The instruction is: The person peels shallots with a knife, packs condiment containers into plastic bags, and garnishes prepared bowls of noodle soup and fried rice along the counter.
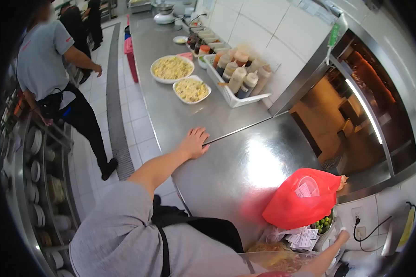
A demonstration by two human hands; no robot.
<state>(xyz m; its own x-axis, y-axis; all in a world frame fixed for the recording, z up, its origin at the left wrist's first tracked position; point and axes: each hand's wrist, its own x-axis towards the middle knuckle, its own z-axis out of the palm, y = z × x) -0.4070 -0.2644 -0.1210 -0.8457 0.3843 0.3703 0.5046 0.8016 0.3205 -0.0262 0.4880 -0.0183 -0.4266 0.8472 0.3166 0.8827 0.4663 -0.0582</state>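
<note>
My left hand (195, 143) lies on the steel counter (226, 161), near its edge, fingers spread and nothing in it. At the lower right my right hand (343, 237) is beside a white object (333, 244); its fingers are too small and partly hidden to tell what they hold. Left of that hand are a red plastic bag (296, 198) with a printed slip, a container of green limes (324, 223) and white paper receipts (305, 238). Beyond my left hand sit two white dishes of food (192, 90) (172, 68).
A white basket of sauce bottles (235, 99) stands along the tiled wall. Left of the counter, a person (51, 55) walks in the aisle, with others farther back. Shelves of plates (34, 171) line the left side. A window opening (351, 111) and cables (374, 244) are at right.
</note>
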